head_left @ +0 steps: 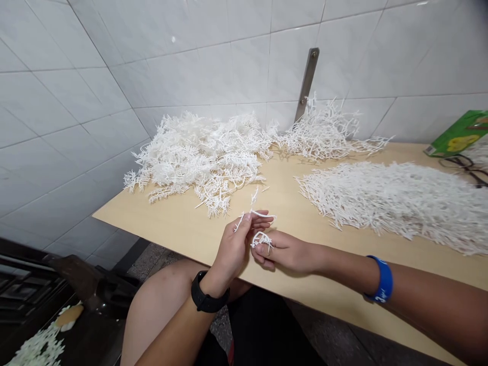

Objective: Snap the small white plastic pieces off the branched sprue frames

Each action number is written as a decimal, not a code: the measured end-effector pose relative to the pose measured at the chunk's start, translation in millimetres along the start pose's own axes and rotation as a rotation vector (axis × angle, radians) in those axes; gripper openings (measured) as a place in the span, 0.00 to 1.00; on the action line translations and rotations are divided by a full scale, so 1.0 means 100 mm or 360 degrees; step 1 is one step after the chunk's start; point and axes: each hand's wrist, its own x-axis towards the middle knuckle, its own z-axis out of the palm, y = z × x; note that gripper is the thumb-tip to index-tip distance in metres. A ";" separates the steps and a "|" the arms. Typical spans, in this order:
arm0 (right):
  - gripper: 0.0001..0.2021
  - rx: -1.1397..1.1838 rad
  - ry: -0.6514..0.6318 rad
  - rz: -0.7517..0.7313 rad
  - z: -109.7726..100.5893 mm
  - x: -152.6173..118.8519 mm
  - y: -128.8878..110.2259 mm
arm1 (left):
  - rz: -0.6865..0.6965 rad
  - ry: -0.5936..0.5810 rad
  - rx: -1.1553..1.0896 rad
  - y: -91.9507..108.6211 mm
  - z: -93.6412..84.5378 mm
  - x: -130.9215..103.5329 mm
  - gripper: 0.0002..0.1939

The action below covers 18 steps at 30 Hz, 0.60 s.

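Pinching a white twig (pixel 263 215) above the bench's (pixel 175 218) near edge, the left hand (pixel 235 244) flanked the right hand (pixel 286 251), which clasped curled twigs (pixel 262 240).

Light bright, even | small glare spots on wall tiles (pixel 244 30) | lower left dim | edges stretched

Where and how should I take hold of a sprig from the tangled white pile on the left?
Probably best at the near edge: pinch one of the front sprigs from the front with the fingertips. These splay out of the tangled pile over the wooden tabletop, while the tiled wall stands close behind. Thin, branching stems suit a light pinch.
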 end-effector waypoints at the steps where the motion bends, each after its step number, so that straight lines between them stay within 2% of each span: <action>1: 0.28 0.0051 0.0022 -0.0003 0.00 0.00 0.00 | 0.0000 0.0012 0.0001 0.00 0.00 0.00 0.19; 6: 0.28 0.0059 0.0021 -0.0010 0.00 0.01 -0.01 | 0.0007 0.0142 -0.0063 0.01 -0.03 0.03 0.17; 13: 0.29 -0.0040 0.0020 -0.0011 0.00 0.02 0.00 | -0.0010 0.0268 0.0035 -0.03 -0.01 0.00 0.16; 16: 0.28 -0.0045 0.0019 0.0037 0.02 0.02 -0.01 | 0.0123 0.0466 0.0081 0.03 -0.06 0.00 0.16; 17: 0.27 -0.0051 0.0027 0.0054 0.02 0.01 -0.02 | 0.0206 0.0548 0.0116 0.09 -0.08 0.03 0.16; 18: 0.27 -0.0072 0.0032 0.0062 0.03 0.01 -0.02 | 0.0306 0.0552 0.0201 0.17 -0.09 0.08 0.16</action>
